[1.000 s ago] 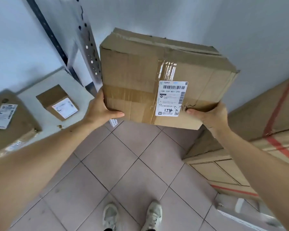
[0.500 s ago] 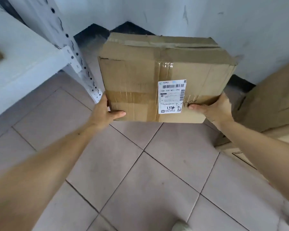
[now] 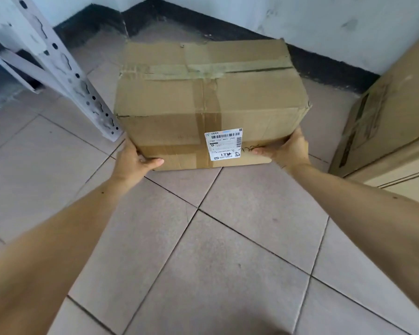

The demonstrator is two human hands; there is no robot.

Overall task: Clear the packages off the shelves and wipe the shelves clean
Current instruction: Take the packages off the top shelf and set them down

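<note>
A taped brown cardboard box (image 3: 203,100) with a white barcode label on its near face is low over the tiled floor, close to the wall corner. My left hand (image 3: 133,160) grips its lower left edge, thumb on the near face. My right hand (image 3: 286,149) grips its lower right edge, thumb beside the label. Whether the box touches the floor cannot be told. The white perforated shelf post (image 3: 65,66) stands just left of the box.
A large cardboard carton (image 3: 394,112) stands at the right, close to the box. A black skirting strip (image 3: 324,61) runs along the white wall behind. Grey floor tiles (image 3: 203,250) spread toward me.
Both hands have lowered the box from chest height down to floor level near the corner. The view has tilted down; the shelf board and its small packages have left the view.
</note>
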